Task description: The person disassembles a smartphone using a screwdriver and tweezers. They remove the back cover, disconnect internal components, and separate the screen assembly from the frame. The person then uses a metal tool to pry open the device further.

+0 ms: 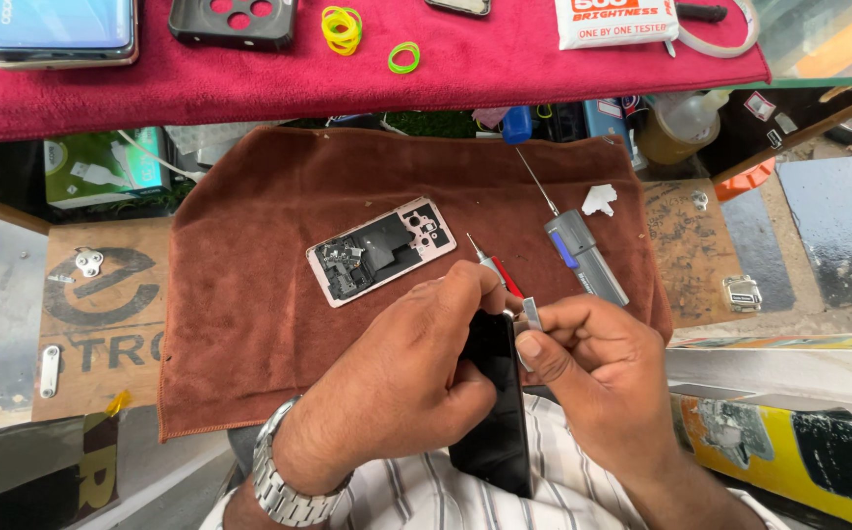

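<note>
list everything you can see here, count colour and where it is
black phone: 1, black, held on edge in both hands over the lap
metal tool: 1, silver, in right fingers at the phone's top edge
opened phone frame: 1, pinkish with dark insides, middle of the brown towel
red-handled screwdriver: 1, just behind the hands
grey electric screwdriver: 1, grey and blue, right on towel
rubber bands: several, yellow and green, on the red cloth
phone case: 1, black, red cloth
wristwatch: 1, silver, left wrist
left hand: grips phone
right hand: holds tool
</note>
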